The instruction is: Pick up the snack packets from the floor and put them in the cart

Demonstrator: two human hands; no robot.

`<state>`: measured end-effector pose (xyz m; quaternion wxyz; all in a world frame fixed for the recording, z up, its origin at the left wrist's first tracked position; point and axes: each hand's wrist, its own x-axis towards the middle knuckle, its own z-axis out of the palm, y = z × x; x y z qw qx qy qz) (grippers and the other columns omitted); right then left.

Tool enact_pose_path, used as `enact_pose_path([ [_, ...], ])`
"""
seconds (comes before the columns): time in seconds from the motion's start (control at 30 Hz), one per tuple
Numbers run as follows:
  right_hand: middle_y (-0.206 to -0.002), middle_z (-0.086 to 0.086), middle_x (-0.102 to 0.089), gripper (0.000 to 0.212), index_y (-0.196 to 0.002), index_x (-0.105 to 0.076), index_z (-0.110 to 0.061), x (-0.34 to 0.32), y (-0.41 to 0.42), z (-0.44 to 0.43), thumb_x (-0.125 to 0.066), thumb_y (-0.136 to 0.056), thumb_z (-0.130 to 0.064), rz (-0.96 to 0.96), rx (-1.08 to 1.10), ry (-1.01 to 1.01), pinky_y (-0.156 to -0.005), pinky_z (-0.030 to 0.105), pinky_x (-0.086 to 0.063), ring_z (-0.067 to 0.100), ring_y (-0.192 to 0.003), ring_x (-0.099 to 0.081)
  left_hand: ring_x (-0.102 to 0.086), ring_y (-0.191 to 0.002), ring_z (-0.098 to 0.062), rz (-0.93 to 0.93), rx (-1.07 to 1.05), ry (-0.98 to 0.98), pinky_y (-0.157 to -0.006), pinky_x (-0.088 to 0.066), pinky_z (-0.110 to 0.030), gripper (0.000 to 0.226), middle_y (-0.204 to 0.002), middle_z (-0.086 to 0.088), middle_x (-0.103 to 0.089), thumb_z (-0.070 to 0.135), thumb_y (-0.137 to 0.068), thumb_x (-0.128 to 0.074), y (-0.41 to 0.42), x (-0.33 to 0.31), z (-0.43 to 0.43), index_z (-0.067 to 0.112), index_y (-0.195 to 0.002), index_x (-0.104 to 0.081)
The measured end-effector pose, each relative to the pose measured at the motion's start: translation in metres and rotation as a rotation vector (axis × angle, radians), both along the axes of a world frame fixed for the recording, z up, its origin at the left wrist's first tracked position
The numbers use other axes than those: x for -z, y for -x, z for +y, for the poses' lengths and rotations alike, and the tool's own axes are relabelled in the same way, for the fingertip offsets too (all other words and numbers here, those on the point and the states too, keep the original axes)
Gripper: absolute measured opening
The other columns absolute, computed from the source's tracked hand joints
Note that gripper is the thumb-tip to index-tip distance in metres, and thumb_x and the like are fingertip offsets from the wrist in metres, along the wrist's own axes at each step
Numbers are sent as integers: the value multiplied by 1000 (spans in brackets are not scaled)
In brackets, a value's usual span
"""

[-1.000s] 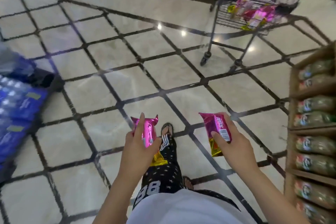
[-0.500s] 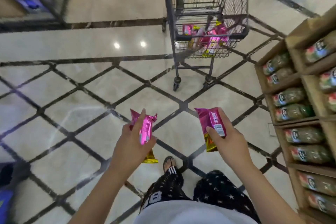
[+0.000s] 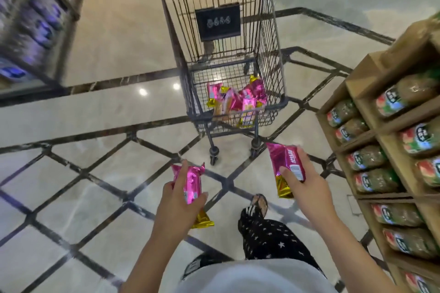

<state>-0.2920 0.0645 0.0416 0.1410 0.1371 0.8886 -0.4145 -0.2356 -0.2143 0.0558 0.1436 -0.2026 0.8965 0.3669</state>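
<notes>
- Hands both carry a pink snack packet with a gold end, held out over the floor in front of the person.
- Left hand wraps its fingers and thumb round the left packet, which stands roughly upright with its gold end pointing down below the palm.
- Right hand pinches the right packet between the thumb on its front face and the fingers behind; a white barcode patch shows near the thumb.
- Cart, a dark wire trolley with a black placard on its far wall, stands straight ahead, near the hands but apart from them.
- Packets in the cart, several pink and gold ones, lie heaped on its bottom grid.
- Wooden shelves at the right hold rows of green and brown packages.
- Blurred shelving with blue goods stands at the upper left.
- One leg in black star-print trousers steps forward towards the cart.
</notes>
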Motion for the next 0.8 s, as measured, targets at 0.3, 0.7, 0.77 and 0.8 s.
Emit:
enact_pose_path([
  [0.3, -97, 4, -62, 68, -151, -16, -46, -17, 142, 24, -51, -94, -52, 58, -61, -5, -69, 35, -51, 21, -84, -60, -50, -110, -20, 97, 105, 31, -85, -40, -27, 86, -127, -6, -46, 50, -89, -63, 149, -31, 54, 58, -147, 0],
  [0.7, -103, 2, -63, 66, -153, -16, -35, -1, 273, -11, -46, -97, -53, -43, -145, -62, -71, 27, -42, 18, -85, -57, -49, -124, -22, -35, 262, 56, -84, -36, -24, 88, -147, -8, -41, 54, -91, -59, 304, -2, 33, 53, -151, 7],
  [0.77, -111, 4, -65, 69, -154, -13, -35, 7, 297, -28, -42, -96, -58, -51, -178, -118, -77, 32, -50, 22, -93, -61, -51, -125, -25, -61, 291, 71, -85, -39, -27, 87, -148, -10, -39, 57, -92, -55, 332, -1, 25, 54, -150, 9],
  [0.8, -112, 6, -65, 70, -154, -11, -35, 12, 309, -35, -40, -95, -60, -61, -202, -160, -79, 34, -52, 25, -95, -62, -52, -125, -27, -69, 298, 71, -88, -41, -29, 85, -149, -11, -38, 58, -92, -53, 346, -1, 23, 53, -150, 9],
])
